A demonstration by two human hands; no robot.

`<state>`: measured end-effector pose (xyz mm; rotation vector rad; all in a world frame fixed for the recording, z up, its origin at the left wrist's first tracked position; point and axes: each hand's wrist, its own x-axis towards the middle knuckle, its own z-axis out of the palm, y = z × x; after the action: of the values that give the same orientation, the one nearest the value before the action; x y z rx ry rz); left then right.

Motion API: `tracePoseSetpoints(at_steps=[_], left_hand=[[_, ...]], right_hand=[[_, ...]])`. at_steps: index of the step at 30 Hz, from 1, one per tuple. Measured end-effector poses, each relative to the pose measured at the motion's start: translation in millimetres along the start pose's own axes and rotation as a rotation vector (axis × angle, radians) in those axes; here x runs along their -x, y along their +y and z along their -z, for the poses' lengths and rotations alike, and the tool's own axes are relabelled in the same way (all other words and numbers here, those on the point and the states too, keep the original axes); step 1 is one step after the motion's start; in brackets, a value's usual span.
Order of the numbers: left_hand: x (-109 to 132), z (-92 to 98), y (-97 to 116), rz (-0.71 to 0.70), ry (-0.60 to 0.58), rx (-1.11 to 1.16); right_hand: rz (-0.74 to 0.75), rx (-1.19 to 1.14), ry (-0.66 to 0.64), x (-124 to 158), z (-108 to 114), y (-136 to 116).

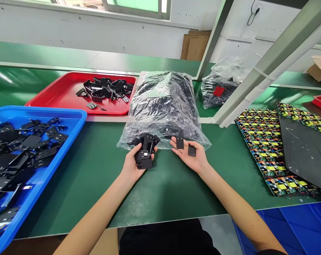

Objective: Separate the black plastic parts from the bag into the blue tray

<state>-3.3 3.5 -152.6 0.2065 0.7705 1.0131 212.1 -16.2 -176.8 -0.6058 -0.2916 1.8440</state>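
My left hand is closed around a bunch of small black plastic parts, which jut out at different angles above the front of a clear plastic bag. Palm up, my right hand holds two more: a flat black plate on the fingers and a small black rectangular piece near the thumb. Both hands are over the front edge of the bag, which is full of dark parts. Some of the parts in my left hand overlap and hide one another.
On the left stands a blue tray of black parts, with a red tray of similar parts behind it. A second bag lies beyond the slanted post. Circuit boards and a dark flat sheet occupy the right.
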Motion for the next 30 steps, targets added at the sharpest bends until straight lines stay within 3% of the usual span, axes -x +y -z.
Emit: tracePoseSetpoints(at_steps=[30], left_hand=[[0.5, -0.6, -2.3, 0.028, 0.009, -0.001]], right_hand=[[0.008, 0.114, 0.062, -1.6, 1.2, 5.2]])
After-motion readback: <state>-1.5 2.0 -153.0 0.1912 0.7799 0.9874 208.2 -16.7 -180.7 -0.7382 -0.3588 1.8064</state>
